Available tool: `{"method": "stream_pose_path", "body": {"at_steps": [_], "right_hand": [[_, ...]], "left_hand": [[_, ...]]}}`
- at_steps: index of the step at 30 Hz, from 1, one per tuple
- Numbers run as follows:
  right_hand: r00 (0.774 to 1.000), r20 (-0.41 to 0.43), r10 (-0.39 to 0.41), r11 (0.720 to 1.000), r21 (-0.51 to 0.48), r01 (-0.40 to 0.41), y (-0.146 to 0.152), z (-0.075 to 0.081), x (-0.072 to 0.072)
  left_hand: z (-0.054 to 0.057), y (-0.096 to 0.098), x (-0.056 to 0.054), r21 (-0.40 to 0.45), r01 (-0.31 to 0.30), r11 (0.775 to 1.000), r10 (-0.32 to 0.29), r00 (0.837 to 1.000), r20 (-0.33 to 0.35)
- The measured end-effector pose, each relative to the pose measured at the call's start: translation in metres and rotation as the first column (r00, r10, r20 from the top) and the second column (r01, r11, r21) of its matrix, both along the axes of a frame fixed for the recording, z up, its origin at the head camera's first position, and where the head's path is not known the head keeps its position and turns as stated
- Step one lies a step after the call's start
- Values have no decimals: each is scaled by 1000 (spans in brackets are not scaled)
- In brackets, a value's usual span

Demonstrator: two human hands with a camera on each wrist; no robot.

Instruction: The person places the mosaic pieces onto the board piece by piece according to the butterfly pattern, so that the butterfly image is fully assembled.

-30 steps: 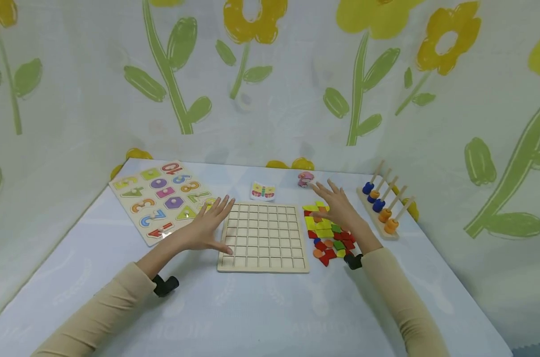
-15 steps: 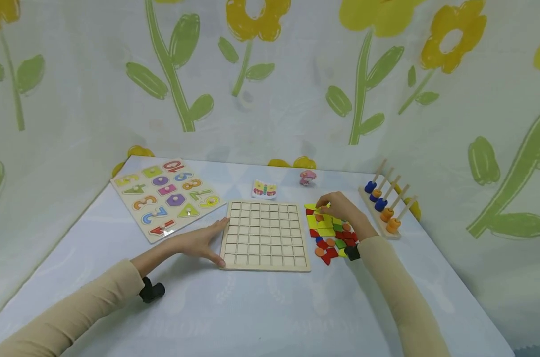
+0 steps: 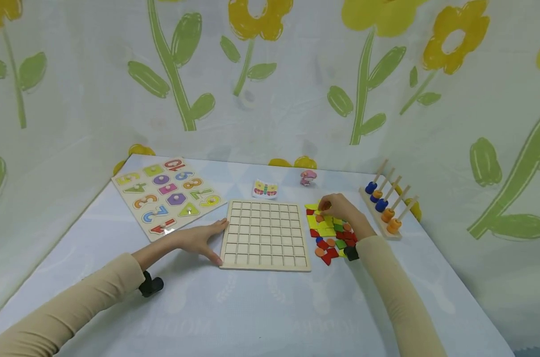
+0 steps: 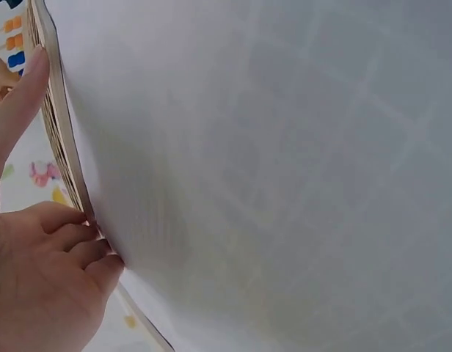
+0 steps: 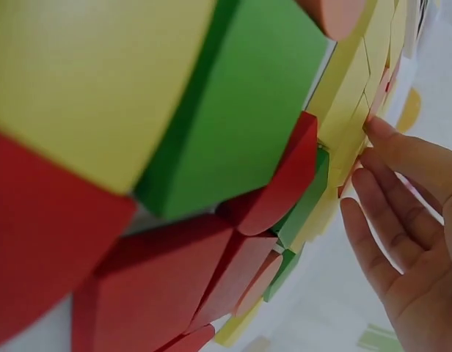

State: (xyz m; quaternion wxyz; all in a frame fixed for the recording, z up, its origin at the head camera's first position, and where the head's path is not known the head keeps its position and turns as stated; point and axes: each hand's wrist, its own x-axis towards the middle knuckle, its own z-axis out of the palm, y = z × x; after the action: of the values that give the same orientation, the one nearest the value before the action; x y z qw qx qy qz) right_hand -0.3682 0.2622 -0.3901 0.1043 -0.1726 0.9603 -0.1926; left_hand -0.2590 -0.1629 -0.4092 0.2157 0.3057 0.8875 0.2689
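A square wooden board (image 3: pixel 265 237) with a grid of shallow cells lies mid-table. My left hand (image 3: pixel 197 239) rests at its left side, thumb at the near corner and fingers along the edge; the left wrist view shows thumb and fingertips against the board's rim (image 4: pixel 68 139). To the board's right lie coloured wooden shape pieces: yellow ones (image 3: pixel 326 232), green, red, orange and blue. My right hand (image 3: pixel 341 208) reaches to the far part of them, fingers bent, thumb tip and forefinger (image 5: pixel 369 158) right at the yellow pieces (image 5: pixel 347 88). I cannot tell whether it pinches one.
A number-and-shape peg puzzle (image 3: pixel 167 196) lies back left. Behind the board are a butterfly pattern card (image 3: pixel 265 189) and a small pink figurine (image 3: pixel 307 177). A peg stand with blue and orange beads (image 3: pixel 383 210) stands at right. A flowered cloth hangs behind.
Both hands came down from above the table: the left to the board's left edge, the right with fingers drawn together to the coloured pieces. Over the last half second they have barely moved.
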Motion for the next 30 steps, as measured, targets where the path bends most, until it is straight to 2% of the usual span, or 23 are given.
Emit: {"method": "stream_pose_path", "body": {"at_steps": [9, 13, 20, 30], "right_hand": [[996, 49, -70, 998, 12, 69, 0, -3, -5], [996, 48, -68, 998, 8, 68, 0, -3, -3], [996, 32, -82, 997, -5, 82, -1, -3, -1], [990, 72, -123, 992, -23, 125, -4, -1, -2]], "left_hand": [[1, 1, -4, -31, -25, 999, 23, 998, -65], [0, 2, -5, -45, -47, 998, 43, 996, -81], [1, 2, -5, -46, -77, 996, 73, 994, -83], [3, 4, -3, -61, -78, 995, 73, 994, -81]]}}
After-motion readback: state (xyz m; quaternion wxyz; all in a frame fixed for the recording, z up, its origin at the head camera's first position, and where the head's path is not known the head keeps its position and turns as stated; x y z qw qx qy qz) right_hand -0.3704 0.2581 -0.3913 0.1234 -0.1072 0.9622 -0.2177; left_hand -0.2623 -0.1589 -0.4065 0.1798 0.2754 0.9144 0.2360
